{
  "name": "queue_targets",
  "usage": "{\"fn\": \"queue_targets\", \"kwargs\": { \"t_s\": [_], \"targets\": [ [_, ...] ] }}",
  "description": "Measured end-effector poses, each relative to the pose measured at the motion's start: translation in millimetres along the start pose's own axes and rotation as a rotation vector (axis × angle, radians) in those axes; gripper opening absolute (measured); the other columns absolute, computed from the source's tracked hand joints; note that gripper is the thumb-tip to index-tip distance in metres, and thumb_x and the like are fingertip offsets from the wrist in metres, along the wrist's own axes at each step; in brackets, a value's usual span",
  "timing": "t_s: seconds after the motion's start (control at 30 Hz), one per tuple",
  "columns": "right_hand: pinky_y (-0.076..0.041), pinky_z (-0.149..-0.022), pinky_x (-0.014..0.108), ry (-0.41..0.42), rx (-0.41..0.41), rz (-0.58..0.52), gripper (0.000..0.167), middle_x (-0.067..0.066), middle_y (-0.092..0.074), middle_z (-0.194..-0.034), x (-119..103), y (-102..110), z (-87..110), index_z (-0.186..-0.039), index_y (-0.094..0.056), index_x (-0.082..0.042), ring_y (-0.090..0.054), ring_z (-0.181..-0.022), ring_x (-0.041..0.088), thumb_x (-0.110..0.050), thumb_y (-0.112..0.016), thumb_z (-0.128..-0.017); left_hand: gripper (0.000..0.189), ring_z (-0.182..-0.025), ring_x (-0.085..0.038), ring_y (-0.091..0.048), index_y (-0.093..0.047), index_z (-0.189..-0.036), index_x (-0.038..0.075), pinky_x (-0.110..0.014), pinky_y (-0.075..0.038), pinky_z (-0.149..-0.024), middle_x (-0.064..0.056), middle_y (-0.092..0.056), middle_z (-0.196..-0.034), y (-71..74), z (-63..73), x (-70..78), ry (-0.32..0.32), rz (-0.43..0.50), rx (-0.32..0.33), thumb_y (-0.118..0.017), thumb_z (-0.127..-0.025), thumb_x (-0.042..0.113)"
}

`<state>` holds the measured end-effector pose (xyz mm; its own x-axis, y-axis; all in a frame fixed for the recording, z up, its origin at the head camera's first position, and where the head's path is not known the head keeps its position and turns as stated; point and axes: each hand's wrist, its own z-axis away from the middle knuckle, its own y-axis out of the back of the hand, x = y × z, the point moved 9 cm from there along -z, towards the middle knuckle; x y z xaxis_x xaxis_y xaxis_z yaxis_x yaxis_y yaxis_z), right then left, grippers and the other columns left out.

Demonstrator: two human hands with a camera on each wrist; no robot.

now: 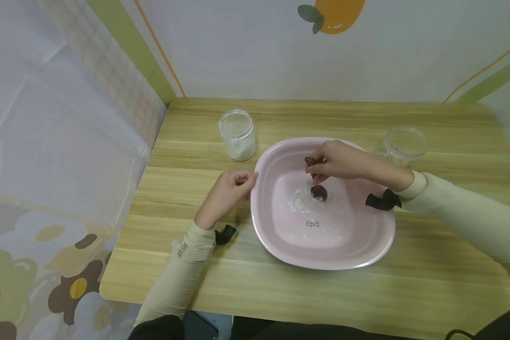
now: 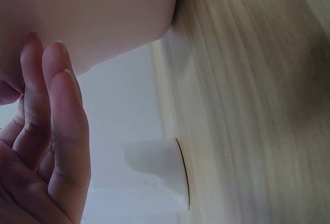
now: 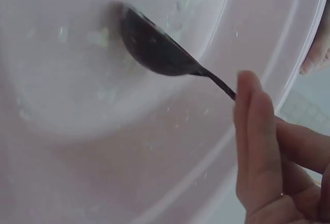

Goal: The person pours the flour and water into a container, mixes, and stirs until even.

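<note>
A pink basin (image 1: 357,231) stands on the wooden table. My left hand (image 1: 229,191) holds its left rim between thumb and fingers; in the left wrist view, the fingers (image 2: 69,121) lie along the outer wall. Over the basin, my right hand (image 1: 337,160) grips the handle of a dark brown spoon (image 1: 318,192), its bowl low near the basin's floor. A pale, shiny smear (image 1: 298,200) lies on that floor beside the spoon. In the right wrist view the spoon's bowl (image 3: 154,49) appears side-on, with whitish bits around it. The fingers hide part of the handle.
Behind the basin's left side stands a clear jar (image 1: 238,139) with white powder in its lower part. Another clear jar (image 1: 405,144) is at the back right, partly hidden by my right forearm. A patterned curtain (image 1: 259,47) hangs behind the table (image 1: 187,165).
</note>
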<state>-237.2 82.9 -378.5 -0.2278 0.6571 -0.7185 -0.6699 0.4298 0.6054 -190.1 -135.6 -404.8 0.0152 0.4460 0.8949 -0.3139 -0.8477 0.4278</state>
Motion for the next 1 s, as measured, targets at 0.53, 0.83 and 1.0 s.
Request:
{"fn": "queue_targets", "kwargs": {
  "t_s": [0.53,0.83,1.0],
  "targets": [
    [-0.056,-0.076,0.017,0.132,0.081,0.014,0.016,0.005,-0.082,-0.093,-15.4,-2.3,0.6,-0.106,-0.081,-0.009,-0.08,-0.094,0.024,-0.016,-0.066,-0.103,0.039,-0.08,-0.045,-0.066,-0.073,-0.084,0.008,-0.043,-0.057,-0.075,-0.002,-0.069,-0.075,-1.2,-2.1,1.5,-0.005,0.013,-0.007,-0.057,-0.107,0.035],
    [-0.053,-0.067,0.017,0.279,-0.033,0.068,0.016,0.003,-0.082,-0.092,-26.5,-15.6,7.9,-0.107,-0.081,-0.01,-0.078,-0.088,0.018,-0.017,-0.068,-0.102,0.036,-0.083,-0.044,-0.068,-0.074,-0.089,0.009,-0.049,-0.059,-0.079,-0.003,-0.072,-0.08,-2.0,-0.6,0.5,-0.004,0.01,-0.019,-0.057,-0.107,0.034],
    [-0.058,-0.074,0.019,0.302,-0.138,0.021,0.014,0.001,-0.082,-0.092,-35.3,-29.7,13.0,-0.103,-0.081,-0.012,-0.077,-0.086,0.008,-0.019,-0.068,-0.102,0.036,-0.083,-0.043,-0.068,-0.073,-0.087,0.01,-0.043,-0.058,-0.078,-0.003,-0.072,-0.08,-0.3,0.9,0.1,0.005,0.001,-0.009,-0.057,-0.107,0.036]
  ]
}}
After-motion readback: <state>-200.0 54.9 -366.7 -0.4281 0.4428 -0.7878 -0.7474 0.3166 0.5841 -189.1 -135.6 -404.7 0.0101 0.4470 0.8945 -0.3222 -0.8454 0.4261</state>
